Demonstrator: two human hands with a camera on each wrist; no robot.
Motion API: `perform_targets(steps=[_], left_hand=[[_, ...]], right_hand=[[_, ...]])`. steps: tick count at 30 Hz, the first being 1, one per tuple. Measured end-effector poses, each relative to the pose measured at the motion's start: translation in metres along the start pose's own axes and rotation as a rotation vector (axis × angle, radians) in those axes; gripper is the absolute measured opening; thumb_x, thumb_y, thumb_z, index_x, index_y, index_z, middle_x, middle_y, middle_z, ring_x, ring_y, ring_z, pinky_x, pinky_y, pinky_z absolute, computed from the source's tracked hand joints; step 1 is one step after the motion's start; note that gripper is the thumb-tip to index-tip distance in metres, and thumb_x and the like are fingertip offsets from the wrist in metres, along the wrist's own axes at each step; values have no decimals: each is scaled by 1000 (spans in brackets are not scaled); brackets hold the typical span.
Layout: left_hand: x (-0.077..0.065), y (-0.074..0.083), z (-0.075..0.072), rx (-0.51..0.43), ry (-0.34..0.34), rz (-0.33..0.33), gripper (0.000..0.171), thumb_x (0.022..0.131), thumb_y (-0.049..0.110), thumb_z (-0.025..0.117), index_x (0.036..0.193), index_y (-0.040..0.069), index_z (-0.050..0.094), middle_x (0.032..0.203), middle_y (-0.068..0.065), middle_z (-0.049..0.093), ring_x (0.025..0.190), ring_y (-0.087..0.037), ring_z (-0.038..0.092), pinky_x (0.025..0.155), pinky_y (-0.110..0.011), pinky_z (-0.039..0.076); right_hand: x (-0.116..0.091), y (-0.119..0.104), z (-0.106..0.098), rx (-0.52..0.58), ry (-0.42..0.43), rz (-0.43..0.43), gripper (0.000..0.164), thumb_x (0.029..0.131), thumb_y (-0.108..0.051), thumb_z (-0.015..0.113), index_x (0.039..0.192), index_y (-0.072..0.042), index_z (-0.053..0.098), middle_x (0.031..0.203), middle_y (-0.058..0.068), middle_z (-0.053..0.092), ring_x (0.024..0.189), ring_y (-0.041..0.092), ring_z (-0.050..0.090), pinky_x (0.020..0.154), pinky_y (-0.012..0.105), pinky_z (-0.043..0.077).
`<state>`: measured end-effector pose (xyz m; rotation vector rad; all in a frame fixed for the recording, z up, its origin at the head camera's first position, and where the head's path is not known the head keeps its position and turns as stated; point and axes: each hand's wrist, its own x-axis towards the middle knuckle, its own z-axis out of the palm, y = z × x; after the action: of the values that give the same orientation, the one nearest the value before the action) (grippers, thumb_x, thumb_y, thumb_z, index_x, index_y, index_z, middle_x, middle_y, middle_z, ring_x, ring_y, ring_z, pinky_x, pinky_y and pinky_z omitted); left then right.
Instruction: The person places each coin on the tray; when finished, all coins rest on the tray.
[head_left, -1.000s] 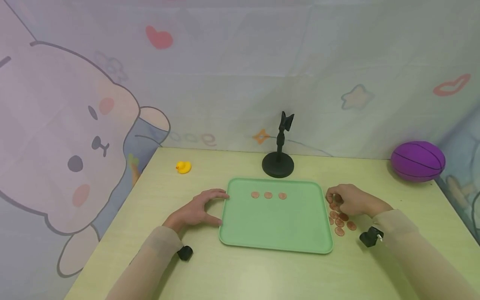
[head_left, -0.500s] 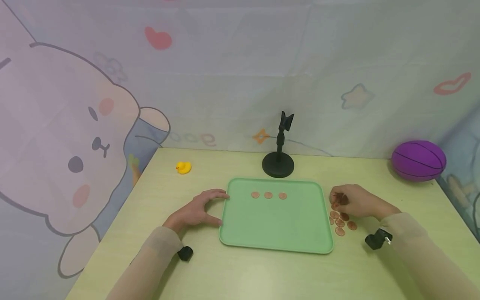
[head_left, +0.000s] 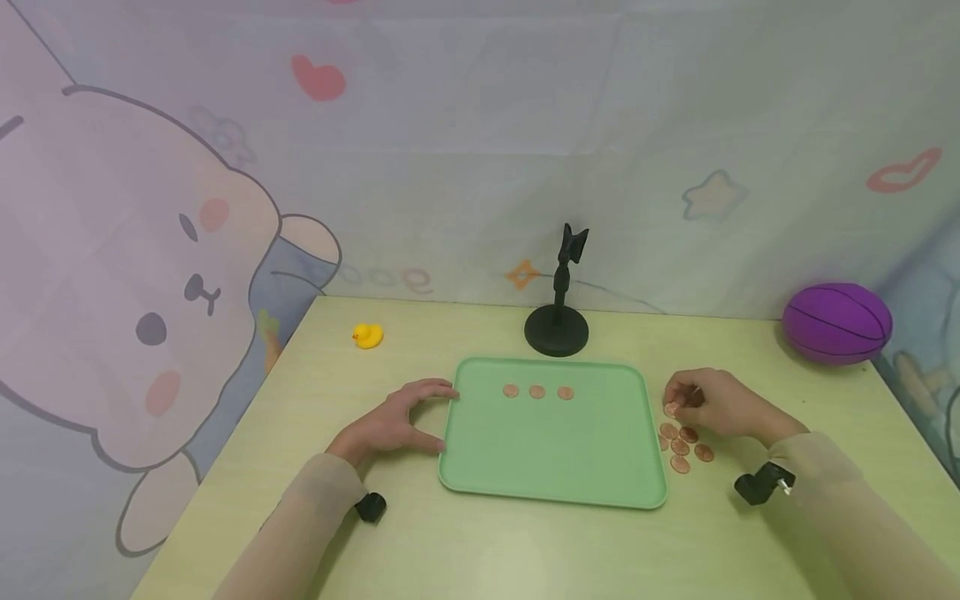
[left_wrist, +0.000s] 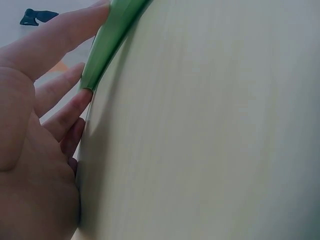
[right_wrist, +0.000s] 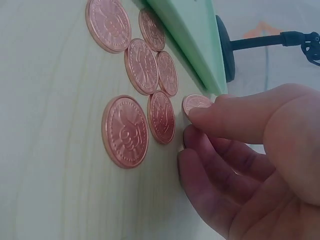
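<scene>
A green tray (head_left: pixel 555 450) lies on the table with a row of 3 copper coins, the middle coin (head_left: pixel 537 391) among them, near its far edge. My left hand (head_left: pixel 386 425) rests at the tray's left side, thumb and fingers spread and fingertips touching the rim. Right of the tray, my right hand (head_left: pixel 712 402) bends over a copper coin (right_wrist: pixel 194 102), pinching it between thumb and fingers. The thumb covers part of that coin, and the index fingertip is hidden behind the thumb. Several loose coins (right_wrist: pixel 125 131) lie flat just below this hand, some overlapping.
Behind the tray stands a black stand (head_left: pixel 557 329) with a round base. A yellow rubber duck (head_left: pixel 367 336) sits at the back left of the table (head_left: pixel 525 550). At the back right corner is a purple ball (head_left: pixel 836 323). A printed cloth (head_left: pixel 465 150) hangs behind.
My right hand has shifted slightly right, away from the tray's edge, and a coin seen under its fingers a second ago is out of sight. The left hand and tray have stayed put.
</scene>
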<state>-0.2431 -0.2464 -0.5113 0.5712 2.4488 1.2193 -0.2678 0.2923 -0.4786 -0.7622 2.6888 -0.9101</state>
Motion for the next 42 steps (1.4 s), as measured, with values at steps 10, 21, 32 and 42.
perform_targets(steps=[10,21,32,42], left_hand=[[1,0,0,-3,1,6,75,78,29,95,145,30,61,165,-1,39,157,-33,24,126,-65,15],[1,1,0,-3,6,10,75,78,29,95,145,30,62,165,-1,40,157,-35,24,126,-66,15],[1,1,0,-2,2,21,75,78,27,95,145,28,61,165,-3,40,156,-35,25,126,-66,15],[0,2,0,8,0,6,75,78,28,95,145,31,61,164,2,41,156,-31,25,127,-62,16]], right_hand=[[-3,-1,-3,7,-27,19,16,93,-2,76,106,-12,78,95,-2,74,84,13,67,73,27,56],[-8,3,-5,-5,-49,-22,25,88,5,78,111,-3,78,106,5,75,91,17,70,77,27,59],[-11,1,-5,-44,-28,-50,24,88,2,80,111,-2,76,102,4,72,87,13,68,78,28,59],[-6,-1,-4,-56,1,-25,21,95,-10,77,116,-6,75,101,-1,70,88,11,67,75,29,56]])
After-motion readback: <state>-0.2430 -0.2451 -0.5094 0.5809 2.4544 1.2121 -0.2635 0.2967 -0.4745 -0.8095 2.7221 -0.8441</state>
